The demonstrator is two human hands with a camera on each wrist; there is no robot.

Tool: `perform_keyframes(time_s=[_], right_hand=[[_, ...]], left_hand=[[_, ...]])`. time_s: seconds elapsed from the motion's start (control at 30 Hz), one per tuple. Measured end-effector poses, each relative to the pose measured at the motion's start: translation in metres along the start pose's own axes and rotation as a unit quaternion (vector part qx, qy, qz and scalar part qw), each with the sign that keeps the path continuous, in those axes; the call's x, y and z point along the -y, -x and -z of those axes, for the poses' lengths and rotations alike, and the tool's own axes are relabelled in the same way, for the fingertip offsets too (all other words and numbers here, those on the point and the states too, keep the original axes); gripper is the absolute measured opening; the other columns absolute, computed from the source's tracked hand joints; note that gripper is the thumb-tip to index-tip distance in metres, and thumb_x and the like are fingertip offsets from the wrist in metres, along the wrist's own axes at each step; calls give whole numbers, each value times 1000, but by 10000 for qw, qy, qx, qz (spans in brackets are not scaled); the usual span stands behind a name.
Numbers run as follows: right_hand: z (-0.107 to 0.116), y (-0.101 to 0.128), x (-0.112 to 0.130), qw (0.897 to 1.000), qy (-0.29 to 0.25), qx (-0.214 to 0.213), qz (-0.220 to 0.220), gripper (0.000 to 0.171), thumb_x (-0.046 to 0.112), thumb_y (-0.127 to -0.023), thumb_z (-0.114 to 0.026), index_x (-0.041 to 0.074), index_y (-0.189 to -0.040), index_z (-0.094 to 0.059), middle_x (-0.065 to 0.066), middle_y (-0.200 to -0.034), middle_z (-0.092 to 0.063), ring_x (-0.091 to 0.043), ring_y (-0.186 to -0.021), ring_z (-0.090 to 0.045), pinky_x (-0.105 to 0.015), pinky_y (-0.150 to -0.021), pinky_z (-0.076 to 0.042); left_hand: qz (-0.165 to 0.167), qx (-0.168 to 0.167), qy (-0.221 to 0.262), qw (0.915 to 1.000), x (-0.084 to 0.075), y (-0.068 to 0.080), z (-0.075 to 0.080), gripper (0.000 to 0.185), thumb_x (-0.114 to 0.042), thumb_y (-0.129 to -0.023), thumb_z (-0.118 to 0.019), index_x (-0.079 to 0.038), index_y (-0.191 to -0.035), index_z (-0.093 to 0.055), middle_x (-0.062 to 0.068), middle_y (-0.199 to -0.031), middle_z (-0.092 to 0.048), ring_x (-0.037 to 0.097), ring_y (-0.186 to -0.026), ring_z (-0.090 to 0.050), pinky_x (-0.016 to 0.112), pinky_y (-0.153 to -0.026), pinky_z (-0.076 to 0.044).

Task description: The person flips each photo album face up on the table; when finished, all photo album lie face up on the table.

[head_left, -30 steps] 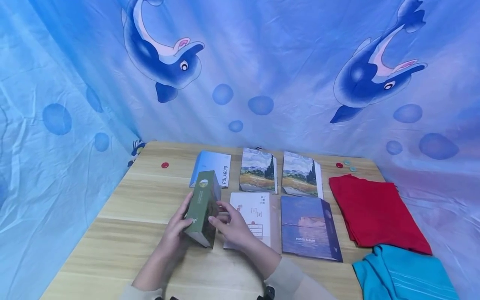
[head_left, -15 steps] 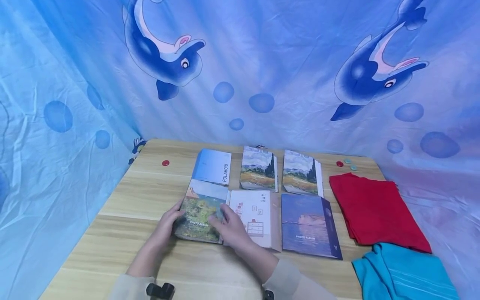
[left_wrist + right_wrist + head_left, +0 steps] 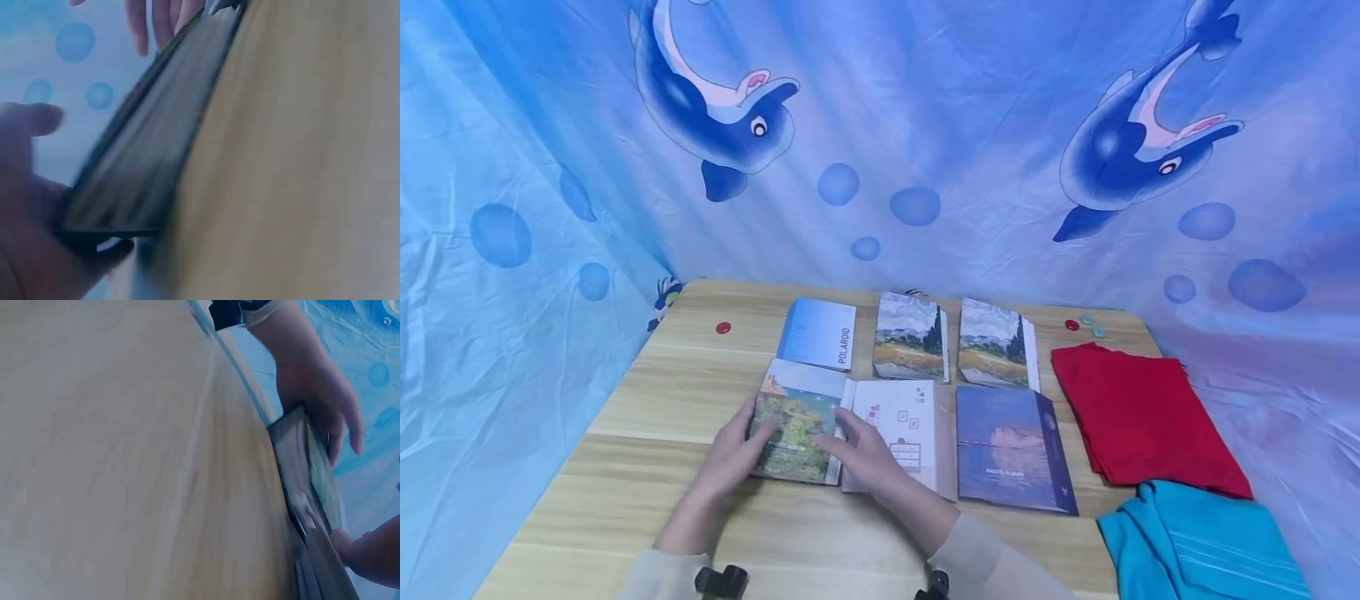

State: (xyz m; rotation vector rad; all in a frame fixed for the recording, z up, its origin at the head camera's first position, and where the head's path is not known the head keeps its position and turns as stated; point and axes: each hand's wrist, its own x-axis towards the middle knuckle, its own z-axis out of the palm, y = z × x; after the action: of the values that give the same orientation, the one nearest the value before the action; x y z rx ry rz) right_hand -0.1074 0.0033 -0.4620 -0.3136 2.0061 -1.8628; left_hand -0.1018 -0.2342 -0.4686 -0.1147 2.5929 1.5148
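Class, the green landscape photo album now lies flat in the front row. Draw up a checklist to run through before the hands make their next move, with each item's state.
1. green landscape album flat on the table, cover up: ok.
2. Its right edge against the white album, not overlapping: cannot tell.
3. left hand on the album's near left corner: ok.
4. right hand fingers across the seam between the two albums: ok.
5. Front edges level with the dark blue album: cannot tell.

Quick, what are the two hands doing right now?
Left hand: open, fingers resting on the green photo album.
Right hand: open, fingers flat on the same album.
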Motion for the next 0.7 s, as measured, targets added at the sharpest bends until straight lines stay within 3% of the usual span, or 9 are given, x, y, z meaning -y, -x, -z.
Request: perform_keyframes(time_s=[0.1, 0.2, 0.4, 0.53, 0.7], right_hand=[[8, 1, 2, 10000, -30, -18, -1, 68, 29, -102, -61, -6, -154, -34, -24, -159, -34, -38, -147, -33, -48, -120, -26], [20, 3, 4, 9998, 24, -171, -14, 67, 32, -102, -60, -4, -153, -36, -22, -157, -39, -38, -145, -37, -49, -119, -28], [49, 6, 11, 9971, 9, -754, 47, 60, 32, -104, -57, -1, -152, -41, -18, -154, -45, -36, -141, -44, -51, -119, -30], [64, 10, 12, 9928, -37, -1192, 134, 58, 29, -103, -59, 0, -150, -43, -18, -153, -46, -35, -140, -44, -52, -119, -30], [77, 18, 11, 9849, 111, -1713, 244, 59, 22, -102, -61, 6, -154, -39, -16, -161, -34, -37, -147, -33, -51, -121, -25]], left_hand=[[-515, -194, -917, 9943, -6, 0, 0, 82, -47, -104, -52, 0, -161, -16, 27, -164, -19, 48, -148, -21, 63, -119, -20], [-1073, -370, -1378, 9839, -15, -1, -6, 80, -41, -102, -59, 5, -158, -24, 26, -165, -16, 48, -149, -18, 65, -118, -19], [-1809, -434, -1353, 9732, -29, -4, -32, 77, -37, -99, -64, 4, -155, -32, 23, -165, -19, 43, -152, -14, 67, -118, -13], [-1972, -318, -1309, 9711, -36, -6, -49, 78, -39, -99, -64, 1, -157, -31, 20, -165, -21, 39, -152, -17, 63, -119, -17], [-2189, -183, -1217, 9680, -44, -8, -71, 79, -39, -96, -68, -1, -157, -33, 18, -165, -24, 39, -152, -17, 61, -120, -18]])
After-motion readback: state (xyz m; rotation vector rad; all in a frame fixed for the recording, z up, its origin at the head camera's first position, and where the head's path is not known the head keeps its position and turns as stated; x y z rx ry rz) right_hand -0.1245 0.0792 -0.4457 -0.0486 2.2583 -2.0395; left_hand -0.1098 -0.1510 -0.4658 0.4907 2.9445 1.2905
